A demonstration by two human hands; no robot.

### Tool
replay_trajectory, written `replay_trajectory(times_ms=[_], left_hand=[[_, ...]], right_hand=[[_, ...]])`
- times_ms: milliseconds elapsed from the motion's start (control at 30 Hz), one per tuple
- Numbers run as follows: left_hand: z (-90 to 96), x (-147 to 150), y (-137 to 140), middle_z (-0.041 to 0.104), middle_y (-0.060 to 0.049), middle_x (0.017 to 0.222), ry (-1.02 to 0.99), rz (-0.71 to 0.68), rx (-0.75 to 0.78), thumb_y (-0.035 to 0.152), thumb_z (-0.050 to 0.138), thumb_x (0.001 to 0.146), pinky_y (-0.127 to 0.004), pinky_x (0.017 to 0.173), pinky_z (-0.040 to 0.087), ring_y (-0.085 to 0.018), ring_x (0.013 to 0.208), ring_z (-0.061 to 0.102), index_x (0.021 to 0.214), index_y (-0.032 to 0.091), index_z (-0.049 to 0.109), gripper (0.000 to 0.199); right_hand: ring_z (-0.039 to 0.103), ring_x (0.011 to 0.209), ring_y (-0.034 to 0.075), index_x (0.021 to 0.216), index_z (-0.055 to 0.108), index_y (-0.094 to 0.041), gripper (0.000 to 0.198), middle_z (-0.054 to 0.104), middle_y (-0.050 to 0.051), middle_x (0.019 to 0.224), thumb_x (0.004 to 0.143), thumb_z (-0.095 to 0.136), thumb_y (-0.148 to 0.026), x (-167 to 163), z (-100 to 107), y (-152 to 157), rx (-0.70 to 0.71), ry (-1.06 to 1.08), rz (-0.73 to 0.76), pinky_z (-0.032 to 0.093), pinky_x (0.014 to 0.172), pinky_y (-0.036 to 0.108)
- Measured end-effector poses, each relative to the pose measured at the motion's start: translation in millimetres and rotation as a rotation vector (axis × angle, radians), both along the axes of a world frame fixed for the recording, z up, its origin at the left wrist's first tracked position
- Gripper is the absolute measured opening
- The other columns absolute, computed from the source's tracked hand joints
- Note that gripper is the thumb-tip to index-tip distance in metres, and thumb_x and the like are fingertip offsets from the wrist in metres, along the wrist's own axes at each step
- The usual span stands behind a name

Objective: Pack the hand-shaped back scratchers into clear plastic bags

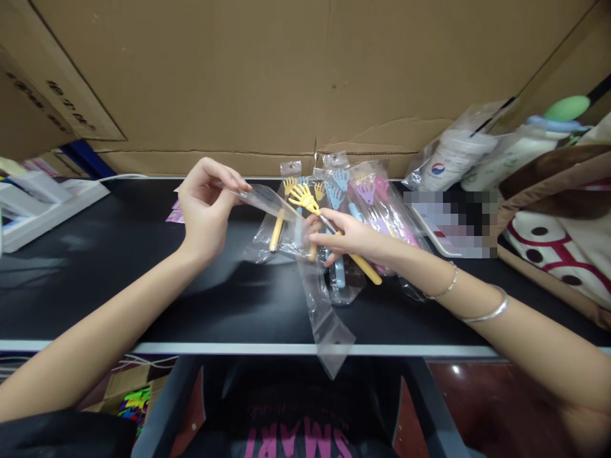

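Between both grips, yellow scratcher (305,200) half-bagged.

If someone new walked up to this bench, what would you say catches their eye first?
Most likely the yellow hand-shaped scratcher at the centre, held by the right hand at the mouth of a clear bag that the left hand pinches open. Just behind lies a pile of bagged scratchers in yellow, blue, purple and pink on the black table. A wall of cardboard closes the back.
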State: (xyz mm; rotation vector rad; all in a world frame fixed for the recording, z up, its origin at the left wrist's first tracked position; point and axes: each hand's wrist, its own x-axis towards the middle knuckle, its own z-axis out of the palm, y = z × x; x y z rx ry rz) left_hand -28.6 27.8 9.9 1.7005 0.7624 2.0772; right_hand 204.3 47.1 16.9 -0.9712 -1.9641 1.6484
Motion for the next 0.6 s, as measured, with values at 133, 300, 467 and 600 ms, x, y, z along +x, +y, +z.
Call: replay_trajectory(times_ms=[133,300,467,600], left_hand=[[-4.4,3.2,-3.1,0.063,0.004,0.068,0.187,-0.075,-0.032,0.012,0.066,0.078,-0.025,0.064,0.052,-0.01,0.069,0.063,0.069,0.02,0.057,0.015],[-6.9,5.7,-7.7,0.067,0.002,0.073,0.366,-0.082,-0.12,0.014,0.062,0.081,-0.024,0.064,0.053,-0.011,0.071,0.065,0.074,0.019,0.06,0.01],[-4.7,-1.1,-2.0,0.067,0.002,0.074,0.315,-0.047,-0.039,0.016,0.064,0.082,-0.026,0.067,0.053,-0.011,0.073,0.066,0.074,0.02,0.059,0.01],[-1.9,-12.3,7.7,0.068,0.003,0.073,0.25,-0.008,-0.009,0.011,0.064,0.08,-0.025,0.068,0.053,-0.01,0.074,0.066,0.075,0.021,0.06,0.012]], right_hand=[[0.033,0.042,-0.002,0.104,0.05,-0.02,0.026,0.061,-0.002,0.091,0.088,0.059,-0.039,-0.4,1.7,-4.1,-0.063,0.088,0.092,0.059,0.058,0.024],[0.055,0.057,0.006,0.107,0.048,-0.02,0.036,0.059,-0.004,0.072,0.081,0.068,-0.033,-2.7,5.6,-10.6,-0.075,0.097,0.067,0.05,0.05,0.016],[0.055,0.058,0.006,0.112,0.047,-0.02,0.04,0.057,-0.005,0.071,0.08,0.069,-0.03,0.2,5.3,-5.7,-0.091,0.121,0.093,0.047,0.049,0.016],[0.053,0.058,0.006,0.12,0.046,-0.02,0.044,0.056,-0.005,0.071,0.082,0.067,-0.029,4.4,3.3,1.1,-0.085,0.087,0.175,0.046,0.05,0.016]])
